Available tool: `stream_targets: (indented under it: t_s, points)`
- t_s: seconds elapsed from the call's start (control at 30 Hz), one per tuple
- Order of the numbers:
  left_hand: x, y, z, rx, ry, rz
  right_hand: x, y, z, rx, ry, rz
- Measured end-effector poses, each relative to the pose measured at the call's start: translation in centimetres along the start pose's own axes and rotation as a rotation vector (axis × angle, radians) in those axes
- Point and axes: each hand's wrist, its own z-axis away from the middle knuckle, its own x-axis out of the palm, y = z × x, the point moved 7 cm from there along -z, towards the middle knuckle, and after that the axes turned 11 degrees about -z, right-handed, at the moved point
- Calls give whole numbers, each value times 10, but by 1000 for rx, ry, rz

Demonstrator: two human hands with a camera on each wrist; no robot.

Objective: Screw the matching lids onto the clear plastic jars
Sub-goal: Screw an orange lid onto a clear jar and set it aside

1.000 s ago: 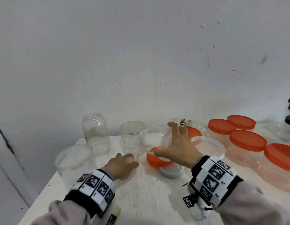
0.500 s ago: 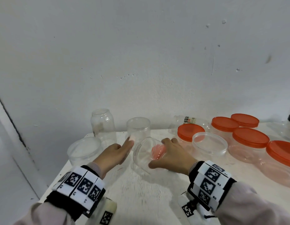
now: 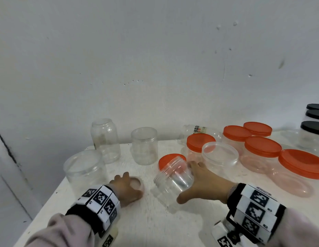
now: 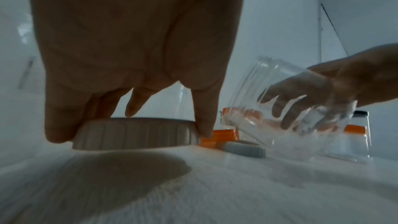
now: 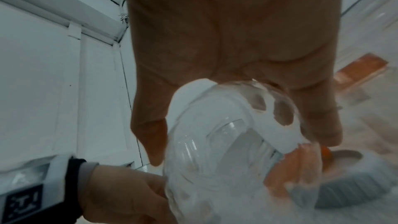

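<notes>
My right hand [image 3: 186, 181] grips a clear plastic jar [image 3: 170, 182] round its base and holds it tilted, its threaded mouth pointing up and to the left. In the right wrist view the fingers [image 5: 323, 122] wrap the jar [image 5: 226, 142]. My left hand [image 3: 127, 186] sits over a pale ribbed lid [image 3: 137, 183] lying on the white table [image 3: 155, 220]. In the left wrist view the thumb and fingers pinch the rim of this lid [image 4: 135, 134]. An orange lid [image 3: 170, 158] lies just behind the jar, with a grey lid [image 4: 243, 148] beside it.
Open clear jars stand at the back left: a tall one [image 3: 105, 139], a shorter one [image 3: 144, 145] and a wide one [image 3: 84, 168]. An open wide tub [image 3: 220, 155], several orange-lidded jars [image 3: 263, 148] and black-lidded jars [image 3: 314, 132] fill the right. The table's left edge is near.
My right hand has lifted the clear jar off the orange and grey lids and drawn it nearer, tilted. My left hand reached toward the jar, then dropped onto the pale lid.
</notes>
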Motion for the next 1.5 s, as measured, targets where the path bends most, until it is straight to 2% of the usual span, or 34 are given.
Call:
stream_targets:
  t_s: [0.2, 0.37, 0.43, 0.6, 0.77, 0.9, 1.07, 1.13, 1.3, 1.5]
  points:
    - [-6, 23, -10, 43, 60, -154, -5, 25, 11, 0, -35, -90]
    - [-42, 79, -17, 249, 147, 12, -9, 43, 10, 39, -81, -179]
    - [-51, 100, -22, 292, 150, 53, -10, 49, 8, 39, -109, -230]
    - [-54, 135, -34, 286, 129, -5, -11, 62, 4, 36, -167, -334]
    - [-47, 147, -43, 278, 78, -74, -12, 70, 2, 28, -180, -361]
    - [-51, 144, -48, 242, 82, -98, -11, 72, 1, 29, -204, -364]
    - [-70, 127, -46, 291, 36, 102, -8, 67, -4, 38, -205, -303]
    - [-81, 119, -35, 344, 43, 226, -3, 61, -8, 32, -211, -307]
    - [-102, 95, 6, 463, 160, 437, 9, 46, -21, 25, -197, -288]
    - [-79, 72, 39, 506, 160, 444, 22, 36, -33, 45, -235, -283]
